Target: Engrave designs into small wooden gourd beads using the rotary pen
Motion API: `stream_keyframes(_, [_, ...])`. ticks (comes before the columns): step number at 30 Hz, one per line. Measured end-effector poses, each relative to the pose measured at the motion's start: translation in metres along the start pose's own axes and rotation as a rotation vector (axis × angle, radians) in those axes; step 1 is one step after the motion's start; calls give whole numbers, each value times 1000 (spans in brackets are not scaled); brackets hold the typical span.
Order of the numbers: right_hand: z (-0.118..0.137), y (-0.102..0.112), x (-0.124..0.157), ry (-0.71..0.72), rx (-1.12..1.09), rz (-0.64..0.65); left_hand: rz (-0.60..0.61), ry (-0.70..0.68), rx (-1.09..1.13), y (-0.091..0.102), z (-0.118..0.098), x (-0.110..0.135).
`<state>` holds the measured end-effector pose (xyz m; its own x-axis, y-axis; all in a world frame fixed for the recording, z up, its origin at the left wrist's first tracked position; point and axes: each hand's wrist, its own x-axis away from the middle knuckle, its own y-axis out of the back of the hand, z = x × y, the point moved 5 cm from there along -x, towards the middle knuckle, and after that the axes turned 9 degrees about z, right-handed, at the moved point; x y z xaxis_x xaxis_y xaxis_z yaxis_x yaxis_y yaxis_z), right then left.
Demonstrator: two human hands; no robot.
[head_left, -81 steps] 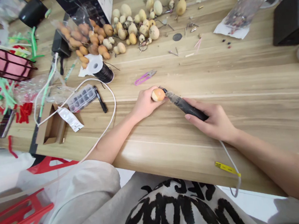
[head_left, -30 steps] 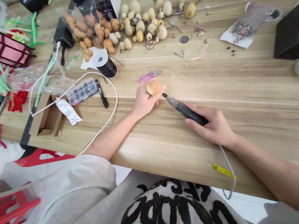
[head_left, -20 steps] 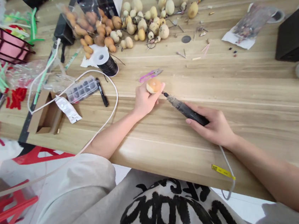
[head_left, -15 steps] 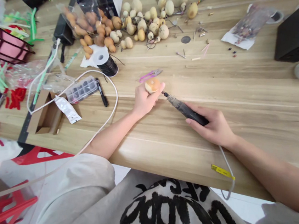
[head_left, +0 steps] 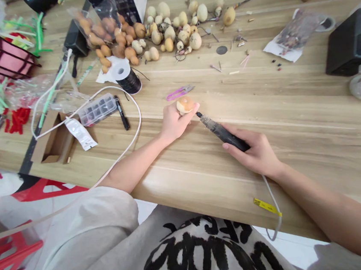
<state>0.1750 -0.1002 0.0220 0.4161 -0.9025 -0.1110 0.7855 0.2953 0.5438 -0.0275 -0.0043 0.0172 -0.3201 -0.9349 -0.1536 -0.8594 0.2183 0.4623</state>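
My left hand [head_left: 175, 121] rests on the wooden table [head_left: 294, 110] with its fingers closed round a small tan gourd [head_left: 185, 105], held up at the fingertips. My right hand [head_left: 256, 153] grips a black pen-shaped rotary tool [head_left: 222, 132] with a grey cord trailing off the table's front edge. The tool's tip lies just below and to the right of the gourd, a small gap apart from it.
A pile of pale and brown gourds [head_left: 156, 30] lies at the back, beside a spool of black cord [head_left: 127, 78]. Purple snips [head_left: 179, 93], a black marker [head_left: 122, 112], a clear parts box [head_left: 98, 110], a white cable [head_left: 99, 100], a black box [head_left: 349, 42].
The tool's tip was touching the gourd earlier; my left hand has since lifted the gourd slightly up and away from it. The right hand has stayed almost still.
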Motion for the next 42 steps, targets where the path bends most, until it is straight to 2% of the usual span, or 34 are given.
stream_keyframes(7, [1,1,0,12,-7,-14,-20,-1,52,1,-1,0])
stream_keyframes(13, [-6,2,4,-63,-6,-68,-17,-10,57,0,1,1])
stream_keyframes(18, [-9,1,5,-78,-10,-58,-18,2,57,0,2,1])
stream_keyframes(25, [-6,2,3,-37,-31,-53,138,41,90,-7,1,-1])
stream_keyframes(31, [-7,1,2,-35,-73,-6,147,20,76,-6,-2,-1])
stream_keyframes(38, [-8,1,3,-70,-87,-19,160,22,50,-6,-4,-3])
stream_keyframes(40, [-9,-1,3,-83,-99,-12,138,17,54,-6,-4,-2])
stream_keyframes(42, [-10,-1,4,-125,-106,-54,41,29,78,-3,-1,1])
